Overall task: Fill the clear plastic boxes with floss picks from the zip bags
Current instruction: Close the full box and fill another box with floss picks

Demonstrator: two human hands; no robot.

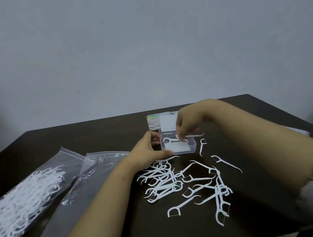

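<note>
Two hands: left (148,150) gripping clear rect. plastic box (177,145), right (187,124) pinching thin white floss pick (191,135), dark table (96,135).

Left hand (148,150) curls in a grip; right hand (187,124) hangs above, fingertips pinched.

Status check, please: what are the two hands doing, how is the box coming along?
Left hand grips open clear plastic box. Right hand pinches white floss pick above it. One pick inside; loose pile waiting. Nothing blocking.
</note>
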